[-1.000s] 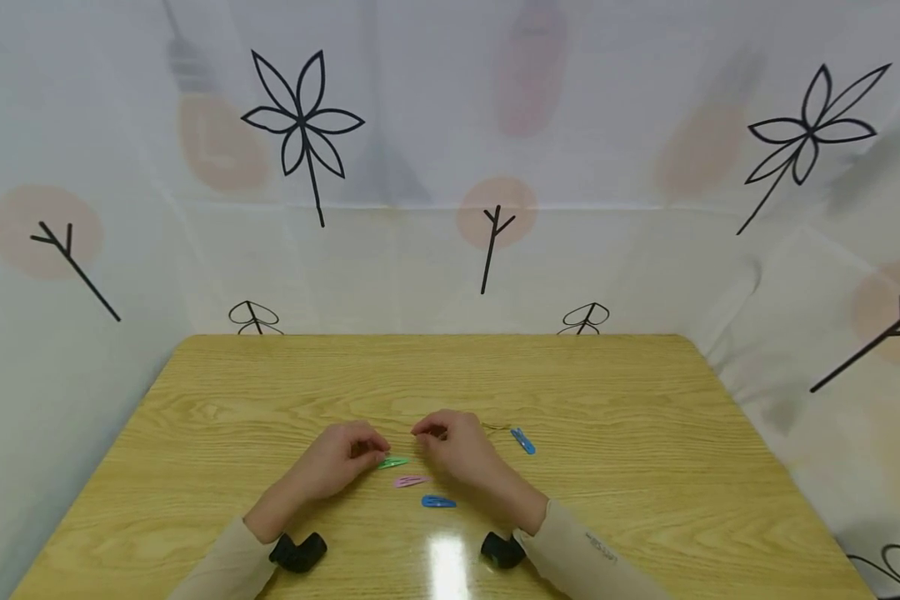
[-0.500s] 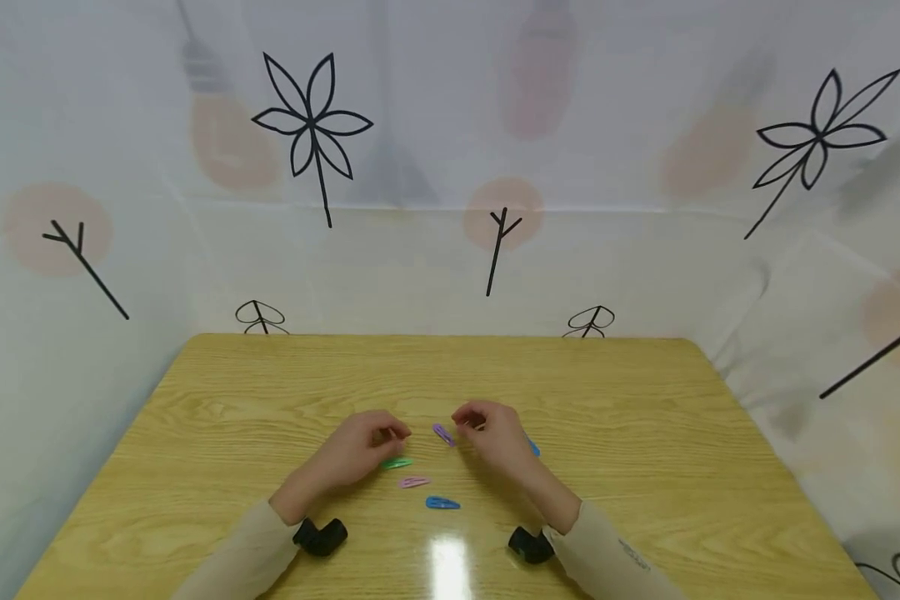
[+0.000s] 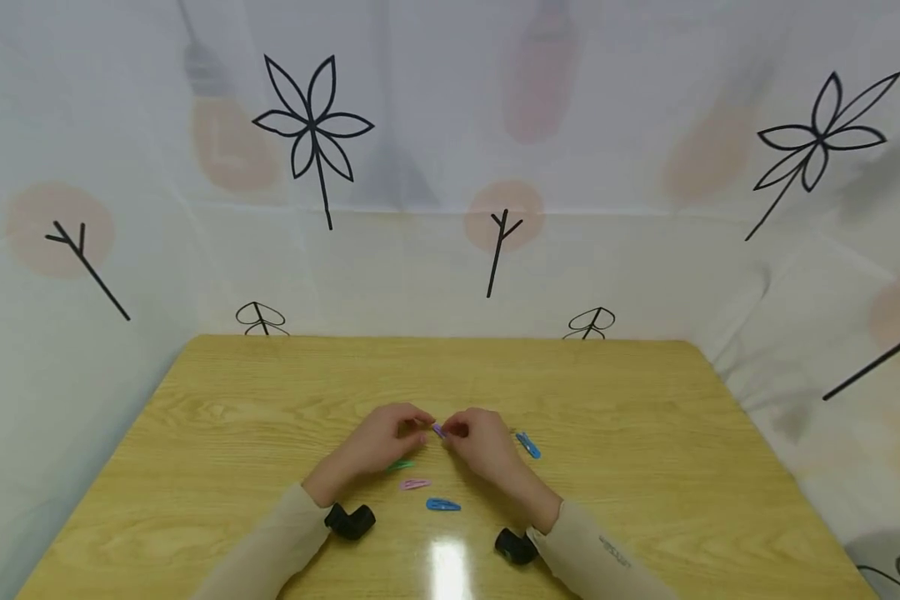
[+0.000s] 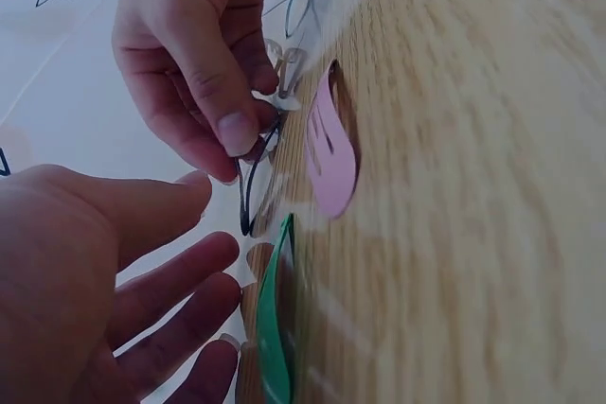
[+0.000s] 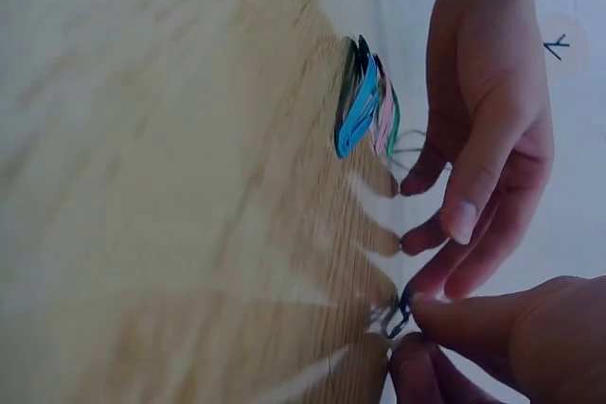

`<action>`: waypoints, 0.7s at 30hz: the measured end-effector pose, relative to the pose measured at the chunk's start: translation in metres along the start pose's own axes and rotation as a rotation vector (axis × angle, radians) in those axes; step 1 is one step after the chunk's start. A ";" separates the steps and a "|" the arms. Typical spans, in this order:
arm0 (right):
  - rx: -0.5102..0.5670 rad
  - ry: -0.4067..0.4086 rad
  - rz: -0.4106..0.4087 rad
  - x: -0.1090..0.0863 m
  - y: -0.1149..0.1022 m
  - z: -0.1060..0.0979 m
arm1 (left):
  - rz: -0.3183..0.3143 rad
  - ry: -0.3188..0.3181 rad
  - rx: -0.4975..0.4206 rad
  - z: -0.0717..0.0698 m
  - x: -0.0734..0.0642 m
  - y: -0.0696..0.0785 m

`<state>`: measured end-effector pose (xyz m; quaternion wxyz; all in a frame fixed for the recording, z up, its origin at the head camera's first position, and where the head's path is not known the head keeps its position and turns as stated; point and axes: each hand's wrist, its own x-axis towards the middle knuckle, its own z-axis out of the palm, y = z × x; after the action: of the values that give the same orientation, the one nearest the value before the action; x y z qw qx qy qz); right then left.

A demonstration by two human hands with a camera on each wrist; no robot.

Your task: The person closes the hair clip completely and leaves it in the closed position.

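Note:
My right hand (image 3: 480, 437) pinches a small purple snap hair clip (image 3: 438, 430) between thumb and fingers, close over the table. In the left wrist view this clip (image 4: 248, 191) looks dark and points down from the fingertips. Just to its left is my left hand (image 3: 382, 437), thumb and fingers spread apart, its fingertips right at the clip's far end in the head view. Under the left hand lies a green hair clip (image 4: 273, 324), partly hidden in the head view. Nearer to me lie a pink clip (image 3: 416, 483) and a blue clip (image 3: 443, 504).
Right of the right hand lies another blue clip (image 3: 528, 445), with a bit of something yellow (image 3: 512, 431) beside it. The wooden table (image 3: 645, 467) ends at a patterned cloth backdrop (image 3: 420, 275). Black devices (image 3: 350, 522) sit at both wrists.
The right hand first shifted right, showing the purple clip on the table, then came back left and pinched it. The left hand has moved right, up to the clip.

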<state>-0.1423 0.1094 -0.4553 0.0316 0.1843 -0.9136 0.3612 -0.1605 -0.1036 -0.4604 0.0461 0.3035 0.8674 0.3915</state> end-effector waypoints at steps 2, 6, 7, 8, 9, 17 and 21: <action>-0.005 0.005 0.006 0.001 0.000 0.001 | -0.002 -0.006 -0.002 0.002 0.002 0.001; 0.054 0.018 0.029 0.000 0.002 0.001 | 0.008 -0.008 0.001 0.004 0.005 0.002; 0.081 0.016 0.041 0.000 0.002 0.000 | 0.008 -0.008 0.003 0.004 0.005 0.002; 0.112 0.013 0.050 0.000 0.003 0.000 | 0.003 -0.008 0.002 0.004 0.006 0.002; 0.149 0.005 0.063 0.000 0.003 -0.001 | 0.001 -0.007 -0.001 0.004 0.006 0.002; 0.409 -0.108 0.170 -0.002 -0.001 -0.013 | -0.002 0.047 0.002 0.002 0.004 0.006; 0.436 -0.112 0.157 -0.004 -0.002 -0.013 | -0.012 0.097 0.021 0.000 0.000 0.010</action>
<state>-0.1394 0.1180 -0.4457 -0.0879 0.1350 -0.8259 0.5403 -0.1557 -0.0987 -0.4535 0.0030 0.2794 0.8745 0.3963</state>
